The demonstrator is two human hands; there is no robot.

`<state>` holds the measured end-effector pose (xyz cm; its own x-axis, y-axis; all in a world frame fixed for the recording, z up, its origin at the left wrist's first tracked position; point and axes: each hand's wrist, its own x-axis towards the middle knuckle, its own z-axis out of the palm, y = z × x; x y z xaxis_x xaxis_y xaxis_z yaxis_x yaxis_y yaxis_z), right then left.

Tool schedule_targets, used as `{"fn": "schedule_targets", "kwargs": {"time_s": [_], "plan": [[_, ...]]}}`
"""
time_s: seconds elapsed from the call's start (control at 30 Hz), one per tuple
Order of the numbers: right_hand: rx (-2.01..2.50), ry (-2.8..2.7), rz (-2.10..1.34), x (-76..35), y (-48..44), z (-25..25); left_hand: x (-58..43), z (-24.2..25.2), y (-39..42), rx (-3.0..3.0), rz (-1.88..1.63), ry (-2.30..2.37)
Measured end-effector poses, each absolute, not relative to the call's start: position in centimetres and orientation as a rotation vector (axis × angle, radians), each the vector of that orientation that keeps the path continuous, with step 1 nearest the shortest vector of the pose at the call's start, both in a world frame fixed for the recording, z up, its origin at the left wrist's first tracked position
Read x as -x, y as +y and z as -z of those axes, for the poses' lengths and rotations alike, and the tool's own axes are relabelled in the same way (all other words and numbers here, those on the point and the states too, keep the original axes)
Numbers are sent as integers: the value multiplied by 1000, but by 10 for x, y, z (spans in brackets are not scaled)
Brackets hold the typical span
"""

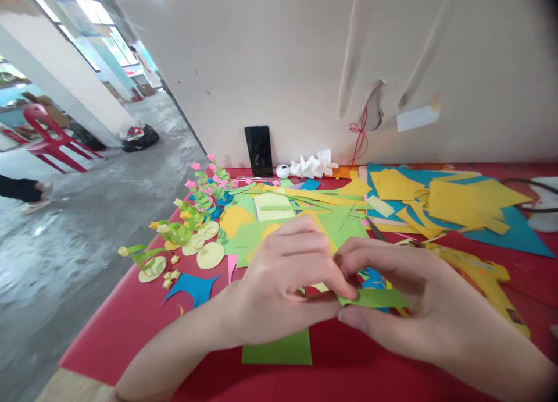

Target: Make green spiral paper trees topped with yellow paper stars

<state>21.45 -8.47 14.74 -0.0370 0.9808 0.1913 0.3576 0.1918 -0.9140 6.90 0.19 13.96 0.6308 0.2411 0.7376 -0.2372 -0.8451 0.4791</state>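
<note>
A short strip of green paper (379,298) is pinched at its left end between the thumb and fingers of my left hand (292,274). My right hand (410,297) curls round the same strip, its thumb and fingers closed near the pinched end. Below my left hand, a green paper sheet (279,349) lies on the red table cover (349,367). Beyond my hands spread light green paper (344,227) and long thin green paper strips (322,207). A yellow glue gun (475,274) lies to the right of my right hand, and a scissors blade (375,230) shows behind it.
Small paper flowers (203,192) with curled stems stand along the left edge, near a blue paper scrap (192,288). A black phone (258,150) leans on the wall beside a white crumpled roll (311,164). Yellow scraps (462,201) lie on blue paper (518,236). A person's leg (21,189) shows far left.
</note>
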Motion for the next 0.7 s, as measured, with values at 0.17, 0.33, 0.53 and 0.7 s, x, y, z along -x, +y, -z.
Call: {"fn": "schedule_targets", "kwargs": {"time_s": [0.17, 0.33, 0.53, 0.7], "plan": [[1345, -1574, -847, -217, -88, -145, -67, -142, 4, -2443, -1016, -56], [1448, -1679, -707, -222, -94, -140, -65, -147, 8, -2566, -750, -256], [1401, -1643, -744, -224, -91, -142, -66, -144, 8, -2545, -1011, -155], [1301, -1507, -861, -219, -87, -143, -65, -142, 5, -2535, -1255, -55]]}}
